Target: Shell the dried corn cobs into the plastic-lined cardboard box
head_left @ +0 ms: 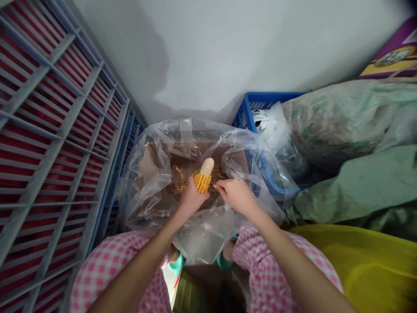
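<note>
My left hand [190, 201] is closed around the lower end of a corn cob [204, 174]. The cob points away from me; its far half is stripped bare and pale, its near half still carries yellow kernels. My right hand [235, 194] sits just right of the cob with fingers curled in a pinch near the kernels; what they hold, if anything, is too small to see. Both hands hover over a cardboard box [182, 163] lined with a clear plastic bag [153, 174]. Loose yellow kernels [180, 180] lie on the box bottom.
A grey-blue crate stack with red contents [48, 143] fills the left. A blue plastic basket [257, 108] stands behind the box at right, next to large stuffed sacks [345, 126]. A yellow tub [368, 265] is at lower right. My knees in pink checked trousers [110, 265] frame the box.
</note>
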The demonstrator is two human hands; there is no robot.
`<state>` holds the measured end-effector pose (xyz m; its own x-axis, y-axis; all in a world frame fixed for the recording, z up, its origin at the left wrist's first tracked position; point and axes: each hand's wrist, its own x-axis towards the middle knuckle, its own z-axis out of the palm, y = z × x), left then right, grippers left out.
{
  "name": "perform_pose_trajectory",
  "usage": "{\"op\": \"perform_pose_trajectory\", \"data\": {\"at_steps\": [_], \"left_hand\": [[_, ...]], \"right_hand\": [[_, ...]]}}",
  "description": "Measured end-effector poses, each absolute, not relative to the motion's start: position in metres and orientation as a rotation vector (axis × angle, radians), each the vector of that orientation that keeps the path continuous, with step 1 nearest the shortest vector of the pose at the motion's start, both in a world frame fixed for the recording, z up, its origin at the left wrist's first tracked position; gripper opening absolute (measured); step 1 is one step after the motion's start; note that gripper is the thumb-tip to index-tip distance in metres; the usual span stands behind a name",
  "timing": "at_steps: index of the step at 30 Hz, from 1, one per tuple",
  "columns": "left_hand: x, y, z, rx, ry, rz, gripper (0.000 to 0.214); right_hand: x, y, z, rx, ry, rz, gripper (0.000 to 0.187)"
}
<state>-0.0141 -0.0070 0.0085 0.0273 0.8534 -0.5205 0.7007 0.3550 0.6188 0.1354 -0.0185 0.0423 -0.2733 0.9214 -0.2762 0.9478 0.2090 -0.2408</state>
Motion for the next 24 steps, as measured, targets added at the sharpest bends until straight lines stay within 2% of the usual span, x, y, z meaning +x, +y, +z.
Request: {"op": "perform_pose_trajectory", "data": {"at_steps": [3, 8, 10, 16, 20, 24], "left_hand": [[-0.018, -0.002, 0.014, 1.254, 1.652, 0.301, 0.043], [-0.019, -0.01, 0.017, 1.447, 1.711, 0.187, 0.041], [-0.019, -0.012, 0.017, 1.473, 1.725, 0.217, 0.04], [-0.022, -0.006, 0.017, 1.187, 1.562, 0.369, 0.041], [-0.023, -0.004, 0.021, 1.026, 1.51, 0.463, 0.044], [-0.019, -0.005, 0.026, 0.689, 1.266, 0.541, 0.03]], "right_hand": [[0.132, -0.02, 0.038, 2.053, 2.377, -0.717, 0.037], [0.133, -0.023, 0.038, 1.686, 2.444, -0.477, 0.03], [0.134, -0.024, 0.034, 1.694, 2.473, -0.503, 0.03], [0.13, -0.026, 0.018, 2.225, 2.444, -0.99, 0.037], [0.118, -0.031, 0.011, 2.378, 2.42, -1.124, 0.035], [0.109, -0.031, 0.006, 2.619, 2.377, -1.232, 0.04]]}}
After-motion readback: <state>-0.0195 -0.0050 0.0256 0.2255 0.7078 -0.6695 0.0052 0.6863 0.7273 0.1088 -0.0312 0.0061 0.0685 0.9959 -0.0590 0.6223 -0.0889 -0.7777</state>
